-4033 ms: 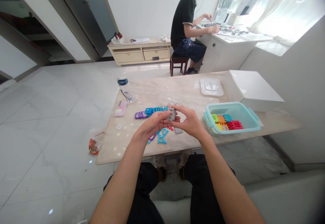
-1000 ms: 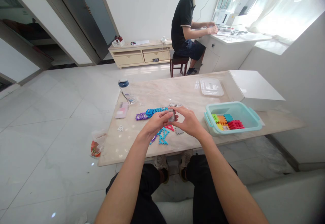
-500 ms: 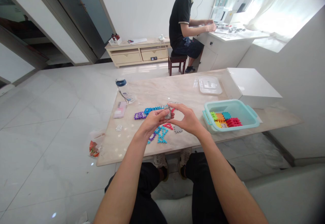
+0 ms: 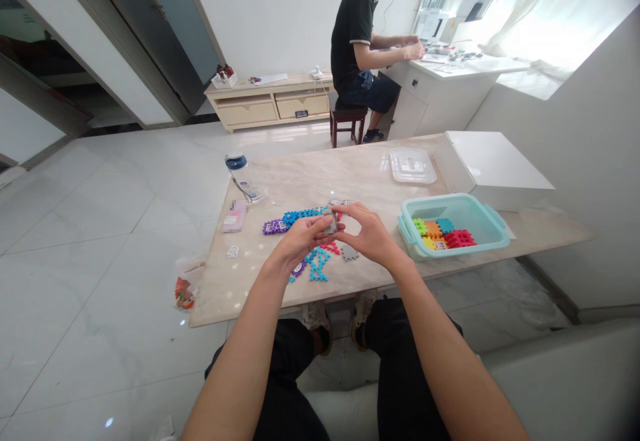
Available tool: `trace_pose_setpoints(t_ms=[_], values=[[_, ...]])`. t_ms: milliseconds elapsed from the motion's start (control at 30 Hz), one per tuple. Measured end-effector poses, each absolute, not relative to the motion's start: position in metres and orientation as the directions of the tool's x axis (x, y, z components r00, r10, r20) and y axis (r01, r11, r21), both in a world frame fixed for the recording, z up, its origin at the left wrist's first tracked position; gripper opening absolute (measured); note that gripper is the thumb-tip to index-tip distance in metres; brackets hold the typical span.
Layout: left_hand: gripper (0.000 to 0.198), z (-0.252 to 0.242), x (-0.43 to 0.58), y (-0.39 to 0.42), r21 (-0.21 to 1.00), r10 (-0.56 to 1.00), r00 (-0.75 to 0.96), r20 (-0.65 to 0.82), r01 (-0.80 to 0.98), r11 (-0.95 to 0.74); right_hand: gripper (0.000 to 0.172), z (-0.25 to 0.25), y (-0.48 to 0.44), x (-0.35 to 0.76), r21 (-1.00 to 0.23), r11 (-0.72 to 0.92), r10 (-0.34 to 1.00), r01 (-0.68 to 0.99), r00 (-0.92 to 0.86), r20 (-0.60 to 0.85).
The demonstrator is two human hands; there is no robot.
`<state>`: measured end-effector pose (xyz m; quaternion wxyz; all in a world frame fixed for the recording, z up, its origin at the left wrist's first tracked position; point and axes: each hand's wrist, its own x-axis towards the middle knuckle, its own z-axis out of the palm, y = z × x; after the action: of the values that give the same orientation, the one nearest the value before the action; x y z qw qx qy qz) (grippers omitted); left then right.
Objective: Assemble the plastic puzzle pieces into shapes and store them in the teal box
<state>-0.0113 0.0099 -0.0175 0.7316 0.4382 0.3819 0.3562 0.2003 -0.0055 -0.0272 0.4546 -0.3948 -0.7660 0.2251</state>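
Note:
A small grey toothed block piece (image 4: pixel 332 223) is held above the table, between both hands. My left hand (image 4: pixel 306 238) is closed on it from the left, its thumb on the near side. From the right, my right hand (image 4: pixel 369 228) grips it with thumb and forefinger at its lower and upper edges. The fingers partly cover the piece. Beneath and behind the hands lie blue toothed pieces (image 4: pixel 304 216), a purple piece (image 4: pixel 275 227), light blue pieces (image 4: pixel 319 269), red pieces (image 4: pixel 330 247) and a flat grey piece (image 4: pixel 349 252).
Right of my hands stands a turquoise bin (image 4: pixel 487 234) with coloured blocks. Behind it are a clear lid (image 4: pixel 413 165) and white box (image 4: pixel 500 161). A bottle (image 4: pixel 245 178), pink packet (image 4: pixel 235 216) and small white piece (image 4: pixel 233 252) lie left. A person (image 4: pixel 355 41) sits beyond.
The grey piece has turned slightly in my fingers. My right thumb and forefinger have closed in a little around it. The view has shifted slightly.

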Motion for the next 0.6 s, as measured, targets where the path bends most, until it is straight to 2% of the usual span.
trace_pose_setpoints(t_ms=[300,600], values=[[0.051,-0.0199,-0.0085,0.0107,0.908,0.871,0.396,-0.29,-0.173,0.381,0.05,-0.0325,-0.0039,0.1968,-0.709,0.563,0.826,0.425,-0.274,0.492],[0.05,-0.019,-0.0068,0.0119,0.918,0.87,0.416,-0.265,-0.166,0.359,0.05,-0.0336,-0.001,0.2003,-0.7,0.568,0.823,0.434,-0.277,0.496]])
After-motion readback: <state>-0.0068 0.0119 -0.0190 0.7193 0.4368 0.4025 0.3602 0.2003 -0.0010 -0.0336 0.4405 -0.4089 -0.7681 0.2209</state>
